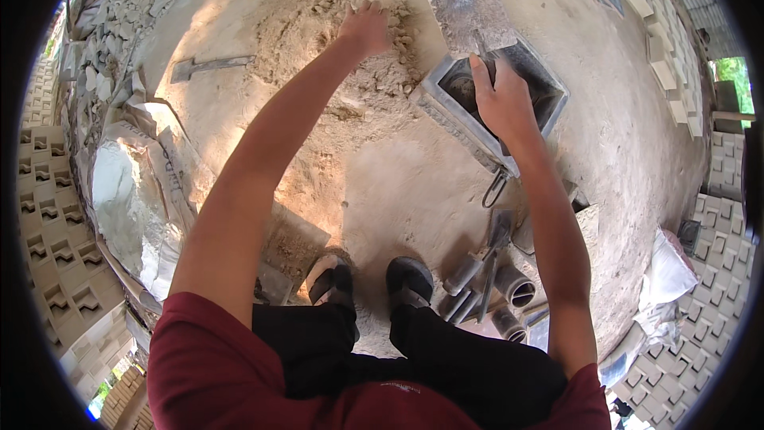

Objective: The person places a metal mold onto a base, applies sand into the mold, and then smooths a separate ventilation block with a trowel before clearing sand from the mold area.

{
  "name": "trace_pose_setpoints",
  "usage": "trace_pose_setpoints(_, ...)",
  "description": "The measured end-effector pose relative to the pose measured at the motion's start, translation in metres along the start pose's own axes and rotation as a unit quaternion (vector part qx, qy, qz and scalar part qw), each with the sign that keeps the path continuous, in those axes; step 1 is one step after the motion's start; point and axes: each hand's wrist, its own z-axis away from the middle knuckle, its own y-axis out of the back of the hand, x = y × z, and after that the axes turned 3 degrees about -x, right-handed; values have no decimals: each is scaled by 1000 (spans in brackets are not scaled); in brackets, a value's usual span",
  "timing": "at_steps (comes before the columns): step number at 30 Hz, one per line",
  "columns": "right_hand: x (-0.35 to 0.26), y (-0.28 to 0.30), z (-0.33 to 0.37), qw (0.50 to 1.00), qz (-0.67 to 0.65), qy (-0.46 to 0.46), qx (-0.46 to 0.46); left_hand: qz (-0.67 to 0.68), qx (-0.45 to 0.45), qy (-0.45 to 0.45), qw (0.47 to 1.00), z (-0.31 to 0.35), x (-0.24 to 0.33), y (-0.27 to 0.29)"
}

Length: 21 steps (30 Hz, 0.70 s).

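Observation:
My right hand [505, 99] is wrapped round the handle of a trowel [469, 12]. Its broad, square blade, smeared with pale material, points away from me. Below the handle stands a rectangular metal mould box [549, 80], dark inside; my hand and forearm cover part of it. Stretched far forward, my left hand [366, 28] is pressed into a heap of crumbly, sandy mix [298, 40]. Its fingers curl down into the mix, and their tips are partly hidden.
A flat metal tool [208, 68] lies left of the heap. By my right foot are metal pipes and bars [477, 287]. Broken chunks [147, 0] and an opened sack [131, 199] line the left side. Stacked pale blocks [664, 48] stand at right, near a white sack [668, 271].

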Motion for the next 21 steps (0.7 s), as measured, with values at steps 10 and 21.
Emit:
trace_pose_setpoints(10, 49, 36, -11, 995, 10, -92, 38, 114, -6, 47, 992, -41, 25, -22)
trace_pose_setpoints(21, 78, 49, -5, 988, -36, -148, 31, 127, 35, 82, 988, -12, 7, 9)
